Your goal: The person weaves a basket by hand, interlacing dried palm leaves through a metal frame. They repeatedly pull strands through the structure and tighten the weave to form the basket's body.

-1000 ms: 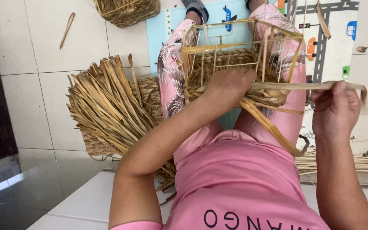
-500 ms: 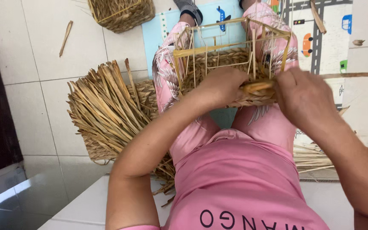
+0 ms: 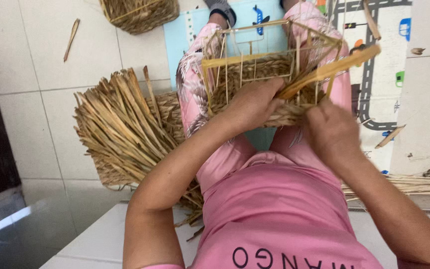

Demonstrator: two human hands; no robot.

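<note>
Strip point(image 3: 332, 68) slanting up-right from the right hand point(image 3: 330, 130), across the basket point(image 3: 260, 82).
Right hand closed on its lower end; left hand point(image 3: 251, 104) (curled) grips the woven wall on the lap.

matt straw basket point(image 3: 265, 84), glossy tile floor point(image 3: 31, 114)

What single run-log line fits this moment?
left hand: steadies half-woven straw basket on yellow wire frame | right hand: pulls flat straw strip
</note>
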